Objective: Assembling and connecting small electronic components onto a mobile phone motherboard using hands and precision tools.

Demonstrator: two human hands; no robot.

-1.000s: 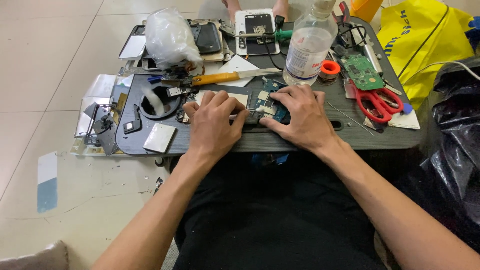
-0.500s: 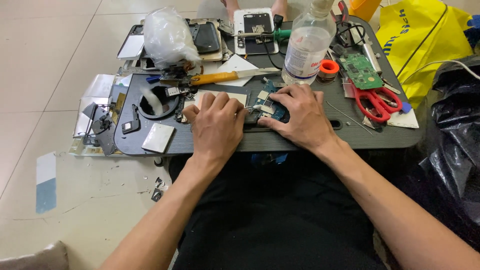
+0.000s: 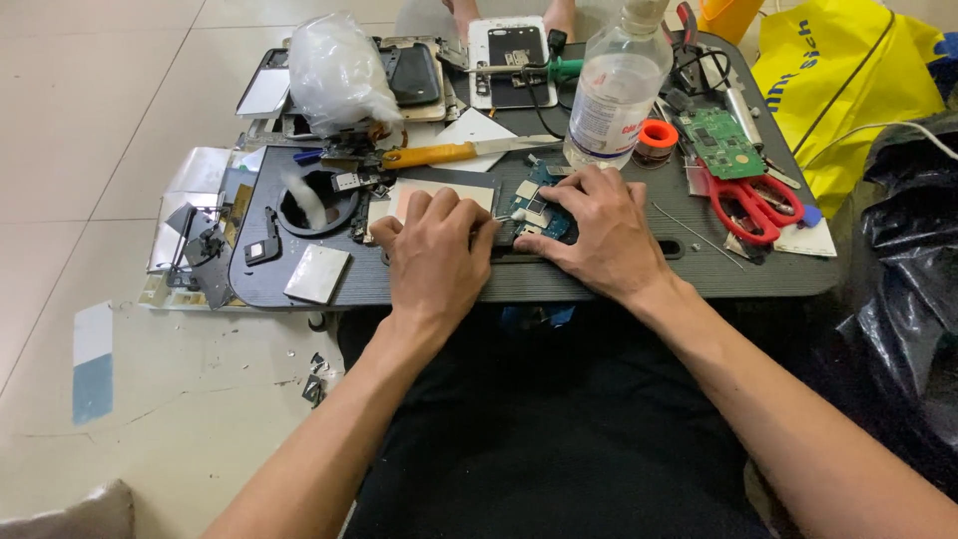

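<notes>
Seen from above, the person's left hand [image 3: 436, 255] and right hand [image 3: 604, 233] are bare, without gloves, rings or a watch. Both forearms are uncovered to the lower edge of the frame, with no sleeve showing. Fingernails are short and plain. Below the arms, the lap [image 3: 539, 439] is covered in plain black clothing with soft folds and no visible pattern, pocket or seam.

Right hand [image 3: 599, 232] covers most of the blue board [image 3: 544, 215]; can't tell how it grips. Left hand [image 3: 437, 255] hides what its fingers pinch, only a white tip [image 3: 518, 215] shows. Bottle [image 3: 616, 85] top cut by frame edge. Another person's hands [image 3: 509, 14] cropped at top.
</notes>
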